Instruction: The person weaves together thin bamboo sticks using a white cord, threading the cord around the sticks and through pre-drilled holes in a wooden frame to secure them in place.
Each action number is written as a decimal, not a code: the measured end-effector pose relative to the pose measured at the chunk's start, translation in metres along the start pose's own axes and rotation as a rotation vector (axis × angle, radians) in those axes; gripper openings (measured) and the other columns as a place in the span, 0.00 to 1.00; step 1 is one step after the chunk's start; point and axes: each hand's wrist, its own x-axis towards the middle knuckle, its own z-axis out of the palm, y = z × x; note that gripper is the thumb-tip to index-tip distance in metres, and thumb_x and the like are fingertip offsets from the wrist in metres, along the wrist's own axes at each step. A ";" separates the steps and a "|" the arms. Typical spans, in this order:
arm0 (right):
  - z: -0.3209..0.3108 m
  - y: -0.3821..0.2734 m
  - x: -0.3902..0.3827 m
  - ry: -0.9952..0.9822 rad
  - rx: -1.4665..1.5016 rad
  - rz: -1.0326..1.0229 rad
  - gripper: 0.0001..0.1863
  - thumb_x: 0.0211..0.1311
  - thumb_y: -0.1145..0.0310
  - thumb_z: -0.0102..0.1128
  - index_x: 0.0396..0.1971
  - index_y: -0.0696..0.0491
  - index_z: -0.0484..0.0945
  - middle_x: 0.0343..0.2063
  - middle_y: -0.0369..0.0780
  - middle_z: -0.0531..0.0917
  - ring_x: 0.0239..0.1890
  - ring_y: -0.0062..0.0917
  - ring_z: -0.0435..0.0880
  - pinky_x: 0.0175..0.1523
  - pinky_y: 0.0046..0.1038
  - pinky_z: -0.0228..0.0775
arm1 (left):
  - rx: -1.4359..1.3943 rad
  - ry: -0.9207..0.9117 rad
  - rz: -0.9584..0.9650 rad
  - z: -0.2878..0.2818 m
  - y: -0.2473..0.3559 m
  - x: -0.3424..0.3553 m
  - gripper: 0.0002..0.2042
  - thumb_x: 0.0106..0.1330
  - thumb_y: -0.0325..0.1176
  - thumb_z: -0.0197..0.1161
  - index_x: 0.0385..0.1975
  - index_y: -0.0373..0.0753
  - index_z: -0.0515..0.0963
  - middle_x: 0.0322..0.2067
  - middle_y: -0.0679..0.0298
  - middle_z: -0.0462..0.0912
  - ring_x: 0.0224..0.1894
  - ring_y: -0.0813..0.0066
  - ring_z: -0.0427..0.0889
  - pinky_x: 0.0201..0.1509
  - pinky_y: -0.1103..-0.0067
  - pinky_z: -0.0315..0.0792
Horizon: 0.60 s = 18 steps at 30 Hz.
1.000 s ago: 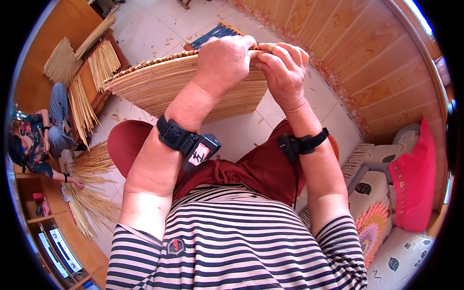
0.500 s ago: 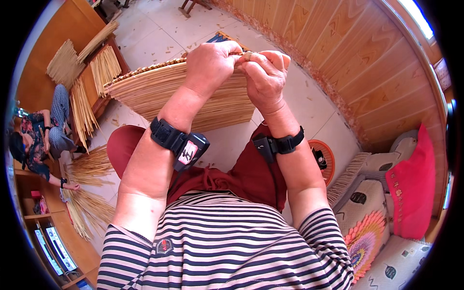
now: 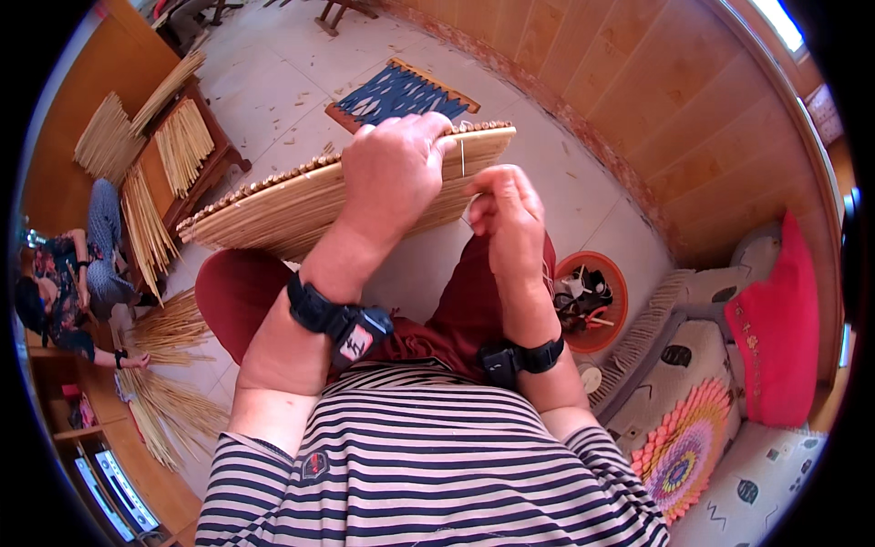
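Observation:
A mat of pale straw-coloured stalks (image 3: 273, 211), bound side by side, stands on edge before my knees. Its upper rim shows a row of cut stalk ends. My left hand (image 3: 392, 173) is closed over that rim, right of the middle, with its thumb on the near side. A short white thread (image 3: 463, 157) runs down the near face just right of it. Lower and to the right, my right hand (image 3: 510, 219) is apart from the rim, fingers curled and pinched together. Whatever it may hold is too small to make out.
A blue woven stool (image 3: 387, 96) stands beyond the mat. An orange basket (image 3: 591, 333) of tools sits by my right knee, beside a sofa (image 3: 702, 351). At left, stalk bundles lie on a wooden bench (image 3: 202, 164), and another person (image 3: 68, 273) handles stalks (image 3: 173, 383).
My right hand has left the mat's rim and come down toward me. My left hand stays on the rim. The mat has tilted, and the blue stool shows more.

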 end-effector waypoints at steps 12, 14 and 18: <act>0.025 -0.012 0.004 -0.061 -0.003 0.099 0.12 0.70 0.67 0.53 0.23 0.51 0.73 0.16 0.29 0.69 0.14 0.11 0.60 0.19 0.15 0.47 | 0.017 0.050 0.055 0.002 0.007 -0.011 0.05 0.57 0.33 0.66 0.32 0.45 0.82 0.28 0.65 0.84 0.33 0.63 0.84 0.38 0.68 0.74; 0.025 -0.008 0.006 -0.078 0.030 0.065 0.13 0.69 0.68 0.52 0.22 0.50 0.70 0.15 0.27 0.65 0.15 0.11 0.57 0.20 0.17 0.44 | 0.010 0.049 0.066 0.003 0.005 -0.011 0.05 0.57 0.33 0.66 0.32 0.45 0.82 0.28 0.65 0.84 0.33 0.64 0.84 0.38 0.68 0.74; 0.015 -0.006 -0.013 -0.142 -0.207 -0.011 0.12 0.66 0.70 0.53 0.20 0.51 0.70 0.16 0.28 0.66 0.16 0.12 0.59 0.21 0.19 0.49 | -0.035 0.085 0.123 0.004 -0.001 -0.014 0.05 0.60 0.37 0.63 0.27 0.45 0.80 0.24 0.65 0.82 0.29 0.64 0.82 0.34 0.68 0.71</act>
